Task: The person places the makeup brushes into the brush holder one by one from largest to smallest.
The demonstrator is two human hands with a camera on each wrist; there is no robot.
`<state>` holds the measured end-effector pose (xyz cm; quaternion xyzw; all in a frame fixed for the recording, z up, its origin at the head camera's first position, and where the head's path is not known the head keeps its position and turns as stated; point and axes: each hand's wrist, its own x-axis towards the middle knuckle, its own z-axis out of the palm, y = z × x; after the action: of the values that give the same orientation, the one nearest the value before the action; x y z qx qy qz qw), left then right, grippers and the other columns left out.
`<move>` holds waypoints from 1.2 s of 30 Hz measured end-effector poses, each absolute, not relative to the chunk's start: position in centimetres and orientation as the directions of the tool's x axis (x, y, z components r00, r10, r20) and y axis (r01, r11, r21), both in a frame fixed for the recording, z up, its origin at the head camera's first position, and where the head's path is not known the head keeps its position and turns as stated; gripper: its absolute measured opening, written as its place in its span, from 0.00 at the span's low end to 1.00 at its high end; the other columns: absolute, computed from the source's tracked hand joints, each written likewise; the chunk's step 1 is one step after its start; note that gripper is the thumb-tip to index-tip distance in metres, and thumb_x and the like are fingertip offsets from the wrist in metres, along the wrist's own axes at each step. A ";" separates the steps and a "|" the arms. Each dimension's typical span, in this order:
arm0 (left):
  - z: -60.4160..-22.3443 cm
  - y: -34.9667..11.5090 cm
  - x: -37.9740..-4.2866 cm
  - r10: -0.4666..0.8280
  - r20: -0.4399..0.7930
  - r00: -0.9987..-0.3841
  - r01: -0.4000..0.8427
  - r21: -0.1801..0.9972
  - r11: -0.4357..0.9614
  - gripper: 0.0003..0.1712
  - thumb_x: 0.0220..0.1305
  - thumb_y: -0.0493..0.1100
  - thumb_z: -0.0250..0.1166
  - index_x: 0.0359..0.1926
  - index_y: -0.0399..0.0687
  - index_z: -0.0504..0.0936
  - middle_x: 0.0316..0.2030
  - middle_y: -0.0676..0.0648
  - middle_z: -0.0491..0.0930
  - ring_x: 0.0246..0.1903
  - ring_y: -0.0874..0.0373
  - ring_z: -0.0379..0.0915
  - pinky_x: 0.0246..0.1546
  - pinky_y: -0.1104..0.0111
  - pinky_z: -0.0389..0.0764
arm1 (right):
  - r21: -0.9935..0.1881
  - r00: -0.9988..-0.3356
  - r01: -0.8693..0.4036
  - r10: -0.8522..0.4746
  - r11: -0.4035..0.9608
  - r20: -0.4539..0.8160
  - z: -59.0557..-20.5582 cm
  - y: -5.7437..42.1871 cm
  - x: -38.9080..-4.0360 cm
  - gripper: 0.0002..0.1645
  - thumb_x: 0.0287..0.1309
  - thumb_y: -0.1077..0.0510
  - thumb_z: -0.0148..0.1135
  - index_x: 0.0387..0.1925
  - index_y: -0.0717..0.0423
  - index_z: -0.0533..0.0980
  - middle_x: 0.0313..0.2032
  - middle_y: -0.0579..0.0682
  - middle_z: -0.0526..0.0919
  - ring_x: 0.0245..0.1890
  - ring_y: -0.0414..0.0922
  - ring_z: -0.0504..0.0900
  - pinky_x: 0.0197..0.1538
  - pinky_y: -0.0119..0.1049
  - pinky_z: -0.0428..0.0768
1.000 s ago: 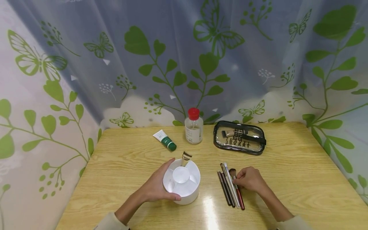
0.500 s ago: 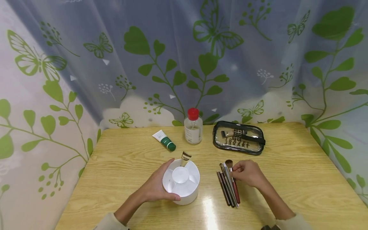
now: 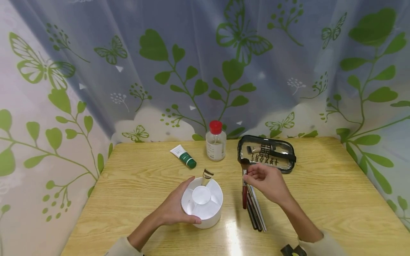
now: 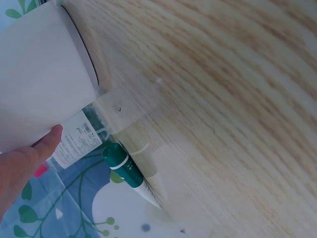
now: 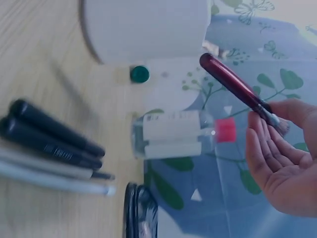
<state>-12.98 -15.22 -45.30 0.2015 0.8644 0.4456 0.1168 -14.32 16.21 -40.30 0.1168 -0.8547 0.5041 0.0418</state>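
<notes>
The left hand (image 3: pixel 174 206) grips a white, round plastic container (image 3: pixel 211 221); right of it, the right hand (image 3: pixel 270 183) pinches a raised, red-handled brush (image 3: pixel 245 196), likely light and stiff, aptly by its silvery collar (image 5: pixel 269 116).

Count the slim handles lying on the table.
4, right of the white container; left to right: black handle, second black handle, beige handle, white handle. More may be hidden.

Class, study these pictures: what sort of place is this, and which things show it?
Probably an indoor vanity or craft corner, though little of the room shows: a wooden table, slim makeup brushes lying on it, and a leaf-and-butterfly curtain behind.
</notes>
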 end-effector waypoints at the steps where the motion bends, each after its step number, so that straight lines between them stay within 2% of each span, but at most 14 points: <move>1: -45.3 -15.2 -13.0 0.453 -0.022 -0.891 0.245 0.817 0.522 0.71 0.29 0.56 0.82 0.72 0.43 0.52 0.66 0.42 0.63 0.63 0.47 0.63 0.63 0.47 0.63 | -0.860 -0.966 -0.255 -0.150 0.441 0.210 -40.1 15.9 -14.3 0.15 0.53 0.57 0.69 0.40 0.64 0.80 0.33 0.54 0.85 0.31 0.34 0.80 0.37 0.28 0.81; 9: -45.2 -15.2 -13.0 0.457 -0.010 -0.890 0.257 0.816 0.518 0.71 0.29 0.56 0.82 0.72 0.42 0.52 0.66 0.41 0.64 0.62 0.48 0.64 0.63 0.47 0.64 | -0.904 -0.949 -0.315 -0.081 0.289 0.305 -39.5 13.4 -14.5 0.12 0.55 0.63 0.66 0.40 0.65 0.77 0.34 0.59 0.82 0.32 0.32 0.80 0.37 0.27 0.81; 15: -45.3 -15.2 -13.0 0.465 -0.007 -0.885 0.259 0.823 0.506 0.70 0.30 0.56 0.82 0.72 0.43 0.51 0.65 0.41 0.65 0.61 0.48 0.65 0.63 0.48 0.64 | -0.926 -0.952 -0.307 -0.062 0.218 0.301 -39.9 11.4 -14.5 0.11 0.54 0.64 0.66 0.38 0.65 0.76 0.34 0.59 0.82 0.33 0.34 0.81 0.39 0.28 0.82; 25: -45.4 -15.2 -13.0 0.464 -0.010 -0.886 0.253 0.826 0.503 0.71 0.30 0.56 0.82 0.72 0.44 0.51 0.65 0.42 0.65 0.62 0.49 0.65 0.63 0.48 0.65 | -0.939 -0.961 -0.268 -0.130 0.217 0.244 -41.8 9.9 -14.7 0.12 0.53 0.62 0.67 0.39 0.64 0.77 0.34 0.58 0.83 0.33 0.36 0.81 0.39 0.28 0.82; 32: -45.4 -15.3 -13.0 0.465 0.002 -0.885 0.265 0.824 0.501 0.71 0.29 0.56 0.82 0.72 0.43 0.51 0.65 0.42 0.65 0.61 0.50 0.65 0.62 0.49 0.65 | -0.936 -0.980 -0.185 -0.128 0.299 0.153 -42.8 9.7 -14.5 0.10 0.50 0.63 0.69 0.34 0.61 0.77 0.32 0.55 0.84 0.32 0.40 0.82 0.38 0.27 0.81; 36: -45.4 -15.3 -13.0 0.469 0.006 -0.883 0.270 0.824 0.499 0.71 0.30 0.57 0.82 0.72 0.41 0.51 0.65 0.42 0.64 0.61 0.50 0.65 0.62 0.48 0.65 | -0.932 -0.986 -0.147 -0.127 0.330 0.111 -43.3 9.5 -14.4 0.08 0.49 0.64 0.68 0.32 0.60 0.77 0.31 0.53 0.84 0.31 0.39 0.81 0.37 0.27 0.80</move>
<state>-12.98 -15.31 -45.36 0.2151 0.8587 0.4520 0.1100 -14.35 9.51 -43.29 0.0841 -0.8154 0.5727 0.0087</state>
